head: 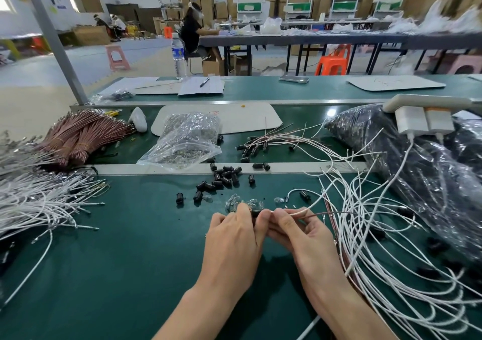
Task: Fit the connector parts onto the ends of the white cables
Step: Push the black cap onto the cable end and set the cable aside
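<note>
Your left hand (234, 238) pinches a small black connector part (257, 213) between thumb and fingertips. Your right hand (300, 232) meets it fingertip to fingertip and pinches the end of a white cable (314, 204) together with a thin brown wire (336, 213), both trailing off toward 3 o'clock. Your fingers cover the joint, so it cannot be told whether the cable end sits inside the part. Just past your fingertips at 12 o'clock, a few small clear pieces (234, 200) lie on the green bench (130, 261). Farther out the same way is a loose heap of black parts (224, 178). From 2 to 5 o'clock spreads a tangle of white cables (365, 235), touching your right wrist. At 9 o'clock lies a thick sheaf of white cables (39, 204), and at 10 o'clock tied bundles of brown wires (78, 136). A clear plastic bag (185, 141) sits far out at 12 o'clock, and a big dark bag (417, 170) at 2 o'clock.
</note>
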`<action>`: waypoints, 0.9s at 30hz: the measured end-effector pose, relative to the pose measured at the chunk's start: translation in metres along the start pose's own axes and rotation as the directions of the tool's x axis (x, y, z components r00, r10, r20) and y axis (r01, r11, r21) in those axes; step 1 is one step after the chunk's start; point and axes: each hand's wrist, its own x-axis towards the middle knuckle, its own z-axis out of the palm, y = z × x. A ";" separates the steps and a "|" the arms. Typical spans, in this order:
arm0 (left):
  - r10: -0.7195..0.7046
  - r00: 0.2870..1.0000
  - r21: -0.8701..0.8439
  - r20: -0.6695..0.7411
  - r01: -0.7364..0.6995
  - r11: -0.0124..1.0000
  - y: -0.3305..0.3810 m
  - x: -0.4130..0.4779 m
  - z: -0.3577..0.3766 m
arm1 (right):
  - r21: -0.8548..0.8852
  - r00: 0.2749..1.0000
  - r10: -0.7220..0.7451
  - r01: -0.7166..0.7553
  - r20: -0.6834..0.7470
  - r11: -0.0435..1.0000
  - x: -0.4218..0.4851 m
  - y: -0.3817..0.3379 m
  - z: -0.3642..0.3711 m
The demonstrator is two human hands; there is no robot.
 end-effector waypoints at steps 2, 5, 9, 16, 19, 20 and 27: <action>0.010 1.000 -0.018 -0.004 -0.010 1.000 0.001 0.001 -0.001 | 0.001 1.000 -0.010 0.010 0.002 1.000 0.001 -0.002 0.000; 0.020 1.000 -0.074 -0.004 -0.020 0.997 -0.003 0.001 -0.005 | 0.007 1.000 0.000 0.000 0.029 1.000 0.002 -0.002 0.001; 0.051 0.983 -0.207 0.178 -0.013 0.978 -0.007 -0.003 -0.010 | -0.017 0.994 0.038 -0.036 0.106 0.999 0.001 -0.004 0.000; 0.184 0.964 -0.204 0.190 -0.145 0.968 -0.001 -0.004 -0.018 | 0.081 0.993 0.109 -0.111 0.034 0.990 0.005 -0.005 -0.002; 0.152 0.975 -0.232 0.162 -0.112 0.966 0.004 -0.004 -0.015 | 0.105 0.992 0.123 -0.126 0.042 0.986 0.004 -0.004 -0.002; 0.135 0.979 -0.250 0.151 -0.095 0.964 0.006 -0.003 -0.013 | 0.117 0.991 0.125 -0.130 0.050 0.985 0.003 -0.004 -0.001; -0.004 0.998 -0.174 -0.056 -0.005 0.985 0.007 -0.001 -0.011 | 0.007 0.997 0.064 -0.064 0.044 0.998 -0.001 -0.005 0.002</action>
